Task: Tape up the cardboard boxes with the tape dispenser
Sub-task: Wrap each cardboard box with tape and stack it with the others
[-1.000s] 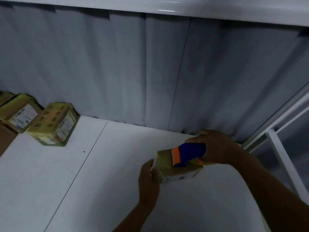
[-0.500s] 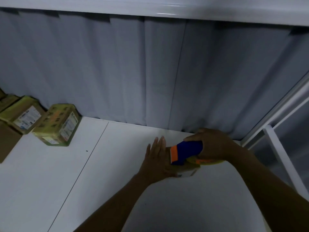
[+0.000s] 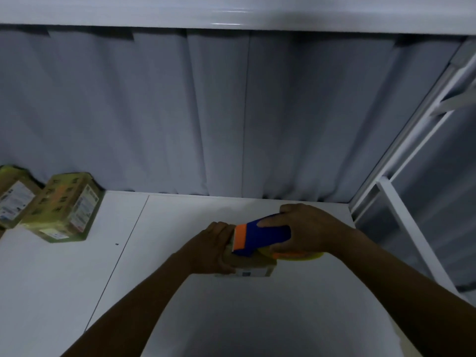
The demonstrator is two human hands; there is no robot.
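- A grey pleated curtain [image 3: 231, 112] fills the back of the view. It hangs from under a white beam [image 3: 231, 11] down to the far edge of the table.
- The white table [image 3: 64, 292] spreads below it. A thin seam [image 3: 123, 253] runs from the far edge toward the near left.
- A white metal frame [image 3: 412, 228] stands along the table's right side.
- Two boxes sit at the far left against the curtain. The nearer wrapped box [image 3: 64, 207] is covered in yellowish tape and bears printed labels. The farther wrapped box [image 3: 13, 197] touches its left side and is cut off by the edge of the view.
- The right hand [image 3: 311, 228] reaches in from the lower right, its fingers clamped round the handle of the tape dispenser.
- The left hand [image 3: 211, 249] reaches in from the lower left, its fingers curled round the left end of the cardboard box, gripping it.
- The cardboard box [image 3: 252, 267] sits on the table at the centre, between the two hands. A white label shows on its near side, and most of its top is hidden.
- The tape dispenser [image 3: 262, 234], blue with an orange front plate, rests on top of that box. Its orange end lies just beside the left hand's fingers.
- The yellow tape roll [image 3: 301, 255] shows under the right hand, past the box's right end.
- A dark speck [image 3: 116, 244] marks the table just left of the seam.
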